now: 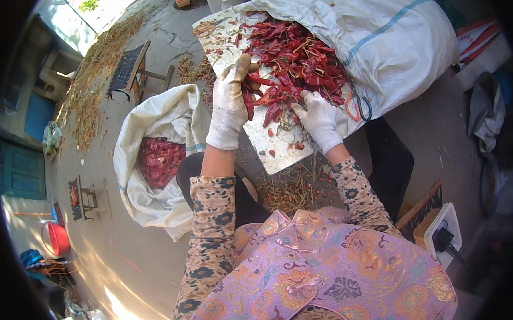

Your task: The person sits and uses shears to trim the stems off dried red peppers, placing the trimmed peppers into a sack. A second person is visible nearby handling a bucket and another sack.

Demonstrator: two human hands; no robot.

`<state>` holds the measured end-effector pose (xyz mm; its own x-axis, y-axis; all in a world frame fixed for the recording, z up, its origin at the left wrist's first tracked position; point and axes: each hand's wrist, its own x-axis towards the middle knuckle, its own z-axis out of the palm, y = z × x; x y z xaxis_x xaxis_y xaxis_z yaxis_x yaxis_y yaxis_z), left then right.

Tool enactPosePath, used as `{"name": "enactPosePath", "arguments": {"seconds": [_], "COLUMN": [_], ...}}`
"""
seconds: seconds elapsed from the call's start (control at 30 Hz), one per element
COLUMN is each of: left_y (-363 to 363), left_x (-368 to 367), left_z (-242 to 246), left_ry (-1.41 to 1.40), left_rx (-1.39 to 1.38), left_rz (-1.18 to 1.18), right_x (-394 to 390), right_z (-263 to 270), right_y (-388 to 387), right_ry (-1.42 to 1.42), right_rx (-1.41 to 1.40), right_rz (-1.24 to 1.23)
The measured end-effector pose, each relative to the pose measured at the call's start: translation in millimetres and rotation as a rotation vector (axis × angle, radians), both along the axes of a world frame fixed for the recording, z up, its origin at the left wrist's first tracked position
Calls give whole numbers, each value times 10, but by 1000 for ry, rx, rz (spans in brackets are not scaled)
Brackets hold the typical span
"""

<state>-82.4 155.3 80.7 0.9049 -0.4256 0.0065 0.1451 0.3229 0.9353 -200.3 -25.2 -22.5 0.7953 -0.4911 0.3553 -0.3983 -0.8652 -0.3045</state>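
A heap of dried red chili peppers point(295, 55) spills from the mouth of a large white woven sack point(388, 30) onto a pale board point(262, 149). My left hand point(230, 92), in a white work glove with soiled fingers, is closed around a few chilies at the heap's left side. At the near edge of the heap, my gloved right hand point(319, 118) touches the peppers with thumb and fingers; whether it grips one is hidden. Scissors with red and dark handles point(358, 106) lie against the sack, right of the heap. Orange-handled scissors point(205, 29) rest on the board's far left corner.
An open white sack point(130, 165) holding red chilies stands at my left. Stem scraps point(288, 193) litter the ground below the board. Farther left are a folding stool point(134, 73), a smaller stool point(82, 197) and a red basin point(56, 238). A white container point(448, 229) sits at right.
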Motion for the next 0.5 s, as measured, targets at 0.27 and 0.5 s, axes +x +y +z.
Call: {"name": "enactPosePath", "arguments": {"seconds": [0.27, 0.5], "left_y": [-131, -324], "left_x": [-22, -197], "left_z": [-88, -267], "left_ry": [-234, -500], "left_rx": [464, 574], "left_rz": [-104, -253], "right_x": [16, -201], "right_z": [153, 703], "right_y": [26, 99], "right_ry": [-202, -568], "right_rx": [104, 321], "right_rz": [13, 141]}}
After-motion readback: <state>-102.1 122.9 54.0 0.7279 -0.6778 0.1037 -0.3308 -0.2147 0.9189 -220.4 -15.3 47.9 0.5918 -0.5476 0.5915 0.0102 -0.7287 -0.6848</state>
